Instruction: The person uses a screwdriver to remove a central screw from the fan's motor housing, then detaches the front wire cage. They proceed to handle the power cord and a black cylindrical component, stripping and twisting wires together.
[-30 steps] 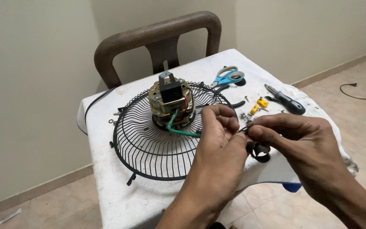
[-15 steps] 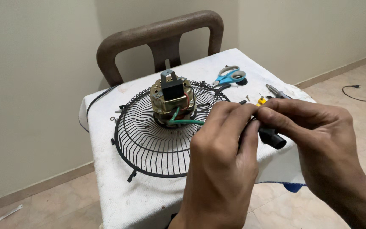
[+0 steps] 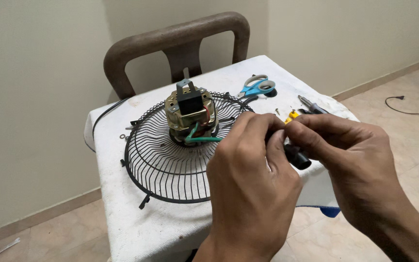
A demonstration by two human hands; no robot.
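motor: bare brass-coloured fan motor (image 3: pixel 190 115) sits on black wire fan guard (image 3: pixel 170 170), housing off
grip: my left hand (image 3: pixel 250 184) and right hand (image 3: pixel 352 160) both pinch its green wire (image 3: pixel 204 139) and black tape roll (image 3: pixel 298 157)
left: splice looks unfinished, reassembly pending

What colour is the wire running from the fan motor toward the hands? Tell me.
Green: the wire leaves the fan motor toward the left hand, clearest in the head view.

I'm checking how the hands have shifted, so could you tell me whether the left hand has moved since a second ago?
Yes. The left hand has risen and now covers the near right rim of the fan guard, level with the motor's green wire, fingertips meeting the right hand.
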